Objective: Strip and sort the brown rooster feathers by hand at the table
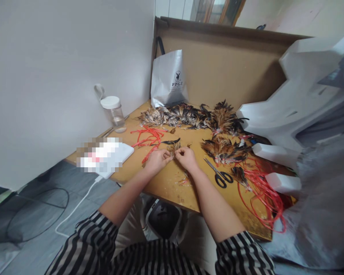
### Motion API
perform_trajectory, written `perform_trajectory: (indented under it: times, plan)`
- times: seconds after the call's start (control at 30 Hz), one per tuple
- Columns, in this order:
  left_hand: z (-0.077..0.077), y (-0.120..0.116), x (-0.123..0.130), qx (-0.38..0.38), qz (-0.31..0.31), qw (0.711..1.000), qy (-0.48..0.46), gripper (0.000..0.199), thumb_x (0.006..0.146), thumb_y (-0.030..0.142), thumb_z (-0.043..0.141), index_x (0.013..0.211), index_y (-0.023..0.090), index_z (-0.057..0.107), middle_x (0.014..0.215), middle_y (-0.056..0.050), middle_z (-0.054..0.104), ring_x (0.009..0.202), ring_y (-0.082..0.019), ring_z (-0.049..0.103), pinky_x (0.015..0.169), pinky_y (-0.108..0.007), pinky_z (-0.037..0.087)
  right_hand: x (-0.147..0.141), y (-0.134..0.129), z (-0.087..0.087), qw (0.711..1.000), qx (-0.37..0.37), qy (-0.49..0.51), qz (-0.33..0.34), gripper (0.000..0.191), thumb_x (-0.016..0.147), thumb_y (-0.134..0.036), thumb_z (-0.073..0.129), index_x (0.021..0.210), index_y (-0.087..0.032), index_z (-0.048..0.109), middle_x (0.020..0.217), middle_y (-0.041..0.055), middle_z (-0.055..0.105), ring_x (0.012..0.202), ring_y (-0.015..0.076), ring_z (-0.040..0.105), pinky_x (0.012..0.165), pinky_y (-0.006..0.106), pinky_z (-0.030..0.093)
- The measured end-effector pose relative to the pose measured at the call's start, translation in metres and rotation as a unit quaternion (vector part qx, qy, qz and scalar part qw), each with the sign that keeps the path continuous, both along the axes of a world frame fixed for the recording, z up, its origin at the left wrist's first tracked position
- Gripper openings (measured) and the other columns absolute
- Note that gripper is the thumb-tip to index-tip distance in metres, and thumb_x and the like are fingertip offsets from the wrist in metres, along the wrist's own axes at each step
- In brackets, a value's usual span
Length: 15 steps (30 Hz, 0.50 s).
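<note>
Over the middle of the wooden table, both of my hands meet at a small bunch of brown feathers. My left hand pinches its lower left side, fingers closed. From the right, my right hand also grips it, with thumb and forefinger pressed together. Loose dark feathers lie just beyond the hands. Red plastic string is strewn to the left of them. Scissors with black handles rest to the right of my right hand. Small feather scraps lie nearer the table edge.
Feather piles line the table's back, with feather bundles at right. A silver bag stands behind. A bottle and a white device are left. Red string and white foam crowd the right.
</note>
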<state>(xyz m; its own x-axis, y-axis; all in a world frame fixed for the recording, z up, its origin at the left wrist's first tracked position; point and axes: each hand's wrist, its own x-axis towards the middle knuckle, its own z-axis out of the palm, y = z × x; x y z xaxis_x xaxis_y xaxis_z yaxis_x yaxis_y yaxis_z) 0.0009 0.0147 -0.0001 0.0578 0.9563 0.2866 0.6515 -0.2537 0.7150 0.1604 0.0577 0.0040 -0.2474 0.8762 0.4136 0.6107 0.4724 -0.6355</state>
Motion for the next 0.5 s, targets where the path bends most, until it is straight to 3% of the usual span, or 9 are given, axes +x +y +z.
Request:
perform_trajectory:
  times: [0.27,0.5]
  plan:
    - [0.004,0.007,0.011,0.004,0.004,0.999,-0.032,0.011,0.067,0.027,0.063,0.073,0.018,0.062,0.065,-0.002,0.062,0.059,-0.014,0.056,0.057,-0.024,0.040,0.001,-0.003,0.005,0.999,-0.019,0.047,0.001,0.017,0.067,-0.024,0.048,0.061,-0.017,0.062,0.064,0.0018,0.061,0.063,0.0138,0.053,0.063,0.024,0.039]
    - [0.004,0.020,0.020,-0.022,-0.010,0.979,-0.204,0.008,0.064,0.022,0.063,0.067,0.015,0.060,0.060,-0.001,0.059,0.054,-0.011,0.052,0.053,-0.022,0.038,0.002,-0.007,0.016,0.995,-0.033,0.098,-0.011,0.019,0.070,-0.028,0.051,0.069,-0.015,0.064,0.068,0.0032,0.061,0.064,0.0143,0.052,0.062,0.025,0.040]
